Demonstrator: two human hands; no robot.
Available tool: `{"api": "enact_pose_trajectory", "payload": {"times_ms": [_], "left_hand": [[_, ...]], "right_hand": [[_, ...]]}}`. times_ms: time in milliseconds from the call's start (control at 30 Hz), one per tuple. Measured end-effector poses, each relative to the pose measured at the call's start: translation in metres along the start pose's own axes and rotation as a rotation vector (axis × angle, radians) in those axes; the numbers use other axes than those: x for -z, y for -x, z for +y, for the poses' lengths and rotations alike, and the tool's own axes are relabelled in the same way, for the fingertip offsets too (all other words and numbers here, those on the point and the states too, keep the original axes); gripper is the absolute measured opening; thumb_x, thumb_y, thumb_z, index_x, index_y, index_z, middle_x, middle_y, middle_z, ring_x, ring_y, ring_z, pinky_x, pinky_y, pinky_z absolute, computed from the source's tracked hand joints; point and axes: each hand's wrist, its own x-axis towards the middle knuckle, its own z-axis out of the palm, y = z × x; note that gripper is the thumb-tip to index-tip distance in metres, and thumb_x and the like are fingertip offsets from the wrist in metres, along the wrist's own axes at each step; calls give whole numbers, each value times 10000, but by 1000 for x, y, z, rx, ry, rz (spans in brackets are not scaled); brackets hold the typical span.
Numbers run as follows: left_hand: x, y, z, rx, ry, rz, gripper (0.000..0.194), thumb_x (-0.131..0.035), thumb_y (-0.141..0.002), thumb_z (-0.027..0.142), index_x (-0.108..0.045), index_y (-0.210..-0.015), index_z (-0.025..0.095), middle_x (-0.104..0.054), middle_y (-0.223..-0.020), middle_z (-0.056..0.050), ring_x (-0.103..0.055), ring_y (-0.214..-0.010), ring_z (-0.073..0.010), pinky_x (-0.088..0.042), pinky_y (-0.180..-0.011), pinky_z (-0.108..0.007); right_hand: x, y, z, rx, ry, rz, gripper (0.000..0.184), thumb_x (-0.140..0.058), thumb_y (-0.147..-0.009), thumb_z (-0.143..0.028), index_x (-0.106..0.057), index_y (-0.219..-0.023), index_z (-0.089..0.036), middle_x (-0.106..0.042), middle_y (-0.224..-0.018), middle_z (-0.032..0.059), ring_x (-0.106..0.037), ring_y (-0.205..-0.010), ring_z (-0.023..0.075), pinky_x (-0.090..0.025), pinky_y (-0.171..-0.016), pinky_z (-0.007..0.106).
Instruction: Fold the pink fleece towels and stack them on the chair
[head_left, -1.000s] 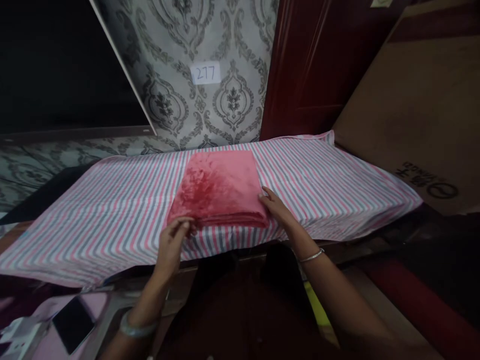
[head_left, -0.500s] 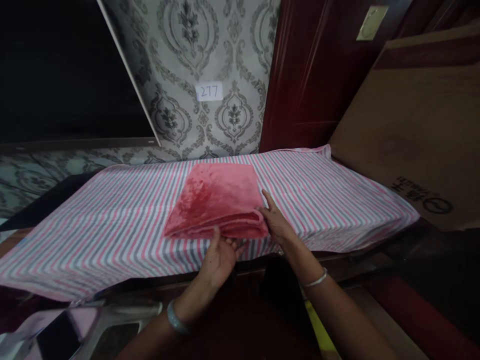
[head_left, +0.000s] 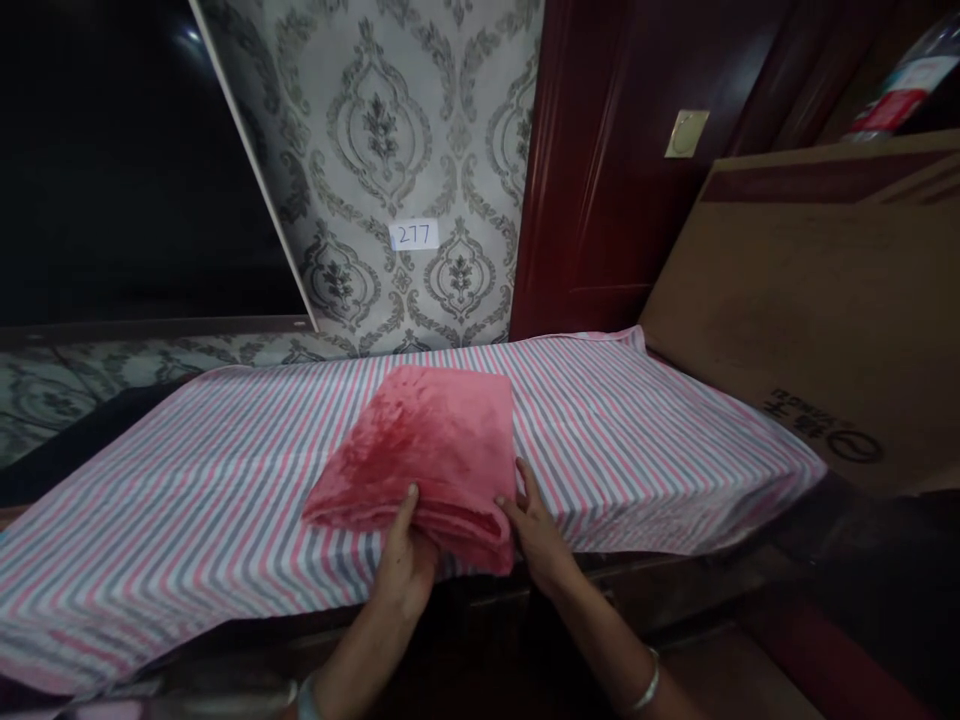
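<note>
A folded pink plush blanket [head_left: 442, 430] lies on a striped cloth [head_left: 247, 470], its layered front edge hanging a little over the cloth's front. My left hand [head_left: 409, 560] grips that edge near its middle, thumb on top and fingers hidden underneath. At the front right corner, my right hand [head_left: 534, 525] pinches the blanket's side, with its thumb at the fold and a finger stretched along the edge. Darker red brushed pile marks the blanket's left part.
A large cardboard box [head_left: 810, 310] stands at the right, with a bottle [head_left: 904, 90] above its top edge. Behind the cloth are a patterned wall with a paper label [head_left: 414, 234], a dark screen [head_left: 135, 170] and a dark red door panel [head_left: 592, 180].
My left hand has moved from the blanket's left front corner to the middle of its front edge and taken hold. The front right corner is pulled nearer. The camera view has tilted up.
</note>
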Motion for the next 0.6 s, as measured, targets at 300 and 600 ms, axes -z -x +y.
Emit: {"api": "enact_pose_trajectory", "payload": {"times_ms": [300,600], "left_hand": [[-8,7,19,-127,-52,196,296,-680,-806,124,-685,-1074,249,-770,-1113,-24,-687,-1181,-230,-580,-1012,-327],[49,32,109,-175,-176,389,369,-608,-686,91,-708,-1018,220,-777,-812,-3,-769,-846,-254,-661,-781,-356]], "right_hand": [[-11,14,10,58,31,-40,1080,-813,-742,-494,-218,-1628,-331,-629,-1417,81,-565,-1342,288,-484,-1098,519],[21,-33,-12,2,163,-21,747,-708,-742,-614,-570,-1381,-252,-711,-823,28,-696,-719,226,-552,-629,349]]}}
